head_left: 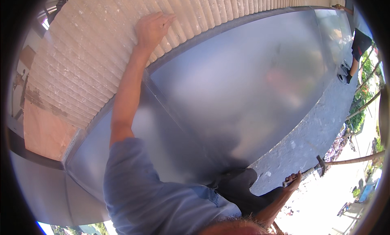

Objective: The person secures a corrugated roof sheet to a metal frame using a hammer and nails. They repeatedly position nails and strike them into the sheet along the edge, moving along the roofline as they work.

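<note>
My left hand [154, 28] is stretched up and lies flat, holding nothing, on a beige ribbed wall cladding [89, 64]. Below the cladding a wide shiny metal sheet [243, 80] slopes down, and it has a fold line near my left forearm. My right hand [293, 180] is low at the right, closed around the handle of a hammer [312, 170]. The hammer's dark head points out past the rim of a grey concrete ledge [313, 133]. My blue sleeve and dark trousers fill the lower middle.
Another person's legs and shoes [352, 60] stand on the ledge at the far upper right. Bamboo poles [357, 159] run beside the ledge's outer rim, with a street and greenery far below. At the left are a pinkish wall patch [44, 133] and more metal sheet.
</note>
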